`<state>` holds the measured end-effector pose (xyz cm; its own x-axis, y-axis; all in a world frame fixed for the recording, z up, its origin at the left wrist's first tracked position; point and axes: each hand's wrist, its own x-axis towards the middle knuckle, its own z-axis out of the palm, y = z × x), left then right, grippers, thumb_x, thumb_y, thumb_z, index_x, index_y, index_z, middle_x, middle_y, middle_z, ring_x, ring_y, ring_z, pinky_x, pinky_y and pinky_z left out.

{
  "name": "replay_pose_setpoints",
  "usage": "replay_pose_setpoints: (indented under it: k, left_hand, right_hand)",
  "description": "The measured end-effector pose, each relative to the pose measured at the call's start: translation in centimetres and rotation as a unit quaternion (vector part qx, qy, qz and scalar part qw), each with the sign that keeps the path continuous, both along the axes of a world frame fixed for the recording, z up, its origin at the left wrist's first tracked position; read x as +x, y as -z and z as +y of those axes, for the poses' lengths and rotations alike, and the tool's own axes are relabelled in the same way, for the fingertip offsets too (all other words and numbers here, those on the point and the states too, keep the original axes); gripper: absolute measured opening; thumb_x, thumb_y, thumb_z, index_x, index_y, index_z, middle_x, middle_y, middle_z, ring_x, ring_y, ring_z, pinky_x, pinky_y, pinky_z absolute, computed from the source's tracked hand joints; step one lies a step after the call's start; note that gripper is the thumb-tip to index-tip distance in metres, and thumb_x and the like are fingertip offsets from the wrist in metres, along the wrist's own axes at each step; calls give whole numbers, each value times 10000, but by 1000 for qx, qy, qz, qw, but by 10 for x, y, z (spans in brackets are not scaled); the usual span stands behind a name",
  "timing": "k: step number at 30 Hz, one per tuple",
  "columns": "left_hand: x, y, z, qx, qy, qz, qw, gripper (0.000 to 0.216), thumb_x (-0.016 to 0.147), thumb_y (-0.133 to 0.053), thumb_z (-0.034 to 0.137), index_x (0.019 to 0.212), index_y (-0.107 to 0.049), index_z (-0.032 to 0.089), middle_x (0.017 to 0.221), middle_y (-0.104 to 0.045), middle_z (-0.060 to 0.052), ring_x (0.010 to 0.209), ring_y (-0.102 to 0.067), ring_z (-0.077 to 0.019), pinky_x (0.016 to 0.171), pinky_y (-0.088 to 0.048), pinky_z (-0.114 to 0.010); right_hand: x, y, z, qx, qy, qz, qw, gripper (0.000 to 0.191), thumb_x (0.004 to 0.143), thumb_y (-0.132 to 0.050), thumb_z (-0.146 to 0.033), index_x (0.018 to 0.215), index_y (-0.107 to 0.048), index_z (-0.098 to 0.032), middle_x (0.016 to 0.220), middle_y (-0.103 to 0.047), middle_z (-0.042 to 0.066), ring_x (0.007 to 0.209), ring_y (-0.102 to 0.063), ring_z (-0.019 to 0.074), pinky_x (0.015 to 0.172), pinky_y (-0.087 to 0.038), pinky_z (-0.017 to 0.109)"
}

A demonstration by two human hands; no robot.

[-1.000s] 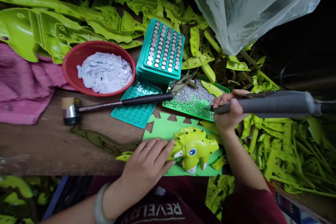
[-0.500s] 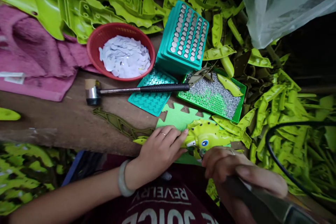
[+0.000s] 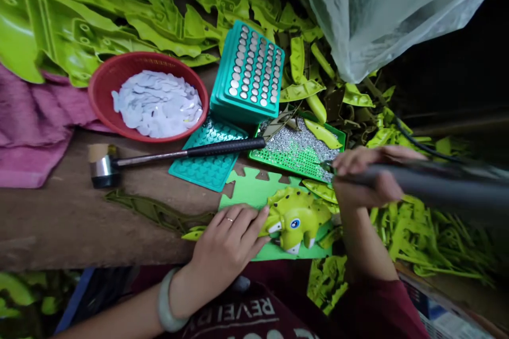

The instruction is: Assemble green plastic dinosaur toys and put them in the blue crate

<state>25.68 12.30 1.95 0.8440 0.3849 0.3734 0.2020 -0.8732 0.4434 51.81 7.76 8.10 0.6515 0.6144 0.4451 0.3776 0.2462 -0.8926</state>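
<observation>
My left hand (image 3: 233, 238) is closed on the left end of a yellow-green toy dinosaur (image 3: 310, 214) with blue eyes and dark spots. The toy lies on a light green foam mat (image 3: 248, 190). In my right hand (image 3: 363, 172) is a dark electric screwdriver (image 3: 433, 183), gripped near its front. Its tip points left, at the right part of a green tray (image 3: 294, 161) heaped with small silver screws. Whether a screw sits on the tip is too small to tell.
A rubber mallet (image 3: 104, 165) lies across a teal moulded tray (image 3: 202, 169). Behind stand a red basket (image 3: 99, 95) of white pieces and a teal stack (image 3: 222, 100) topped with button cells. Yellow-green shells (image 3: 159, 16), a pink towel (image 3: 35, 132) and a plastic bag (image 3: 382, 16) surround them.
My right hand has moved the screwdriver up and away from the toy to the screw tray. My left hand stays on the toy. The view has shifted slightly.
</observation>
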Motion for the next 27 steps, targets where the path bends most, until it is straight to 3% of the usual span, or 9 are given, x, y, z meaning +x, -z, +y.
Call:
replay_pose_setpoints:
  k: [3,6,14,18,22,25,27]
  left_hand:
    - [1,-1,2,-13,4,-3,1000,346,1057,-500,317,1303,-630,111,1006,-680,-71,971,-601,-235,851,-439,-371]
    - [1,-2,3,-7,5,-3,1000,339,1054,-507,310,1295,-634,107,1004,-689,-70,965,-609,-232,849,-447,-368]
    - [2,-4,4,8,5,-9,1000,359,1035,-554,325,1304,-638,103,1017,-714,-78,953,-635,-228,859,-473,-368]
    - [1,-3,2,30,7,-7,1000,365,1008,-608,283,1365,-624,211,1147,-722,-70,1014,-647,-224,927,-470,-381]
    - [6,-2,1,64,-1,4,998,340,1002,-609,257,1339,-647,237,1227,-712,-83,1030,-647,-227,925,-466,-384]
    - [8,-3,2,64,8,3,998,336,1003,-609,277,1332,-645,225,1210,-716,-84,1002,-651,-222,892,-474,-376]
    - [8,-3,3,67,13,12,998,342,1001,-612,294,1333,-642,220,1209,-716,-83,992,-652,-229,876,-479,-382]
  right_hand:
    - [14,21,25,85,31,13,996,182,753,-596,-386,883,-546,-269,494,-444,-107,357,-419,105,395,-429,237]
    - [14,34,32,89,38,19,995,234,746,-572,-357,961,-533,-276,489,-460,-122,350,-412,114,390,-425,241]
    - [11,37,26,102,19,26,994,217,791,-616,-364,963,-523,-270,519,-485,-116,376,-432,108,411,-427,236]
    - [13,40,35,100,25,37,994,217,804,-630,-364,975,-539,-265,527,-483,-113,390,-438,105,424,-435,239]
    - [2,10,21,94,66,28,993,203,824,-654,-419,951,-565,-288,534,-453,-105,402,-436,105,436,-439,250]
    - [-31,-31,-23,81,62,15,995,213,860,-636,-474,1009,-626,-322,569,-467,-74,429,-471,121,451,-473,290]
    - [-61,-53,-59,-27,3,36,999,183,911,-622,-420,1086,-620,-367,576,-527,-57,464,-544,163,505,-538,354]
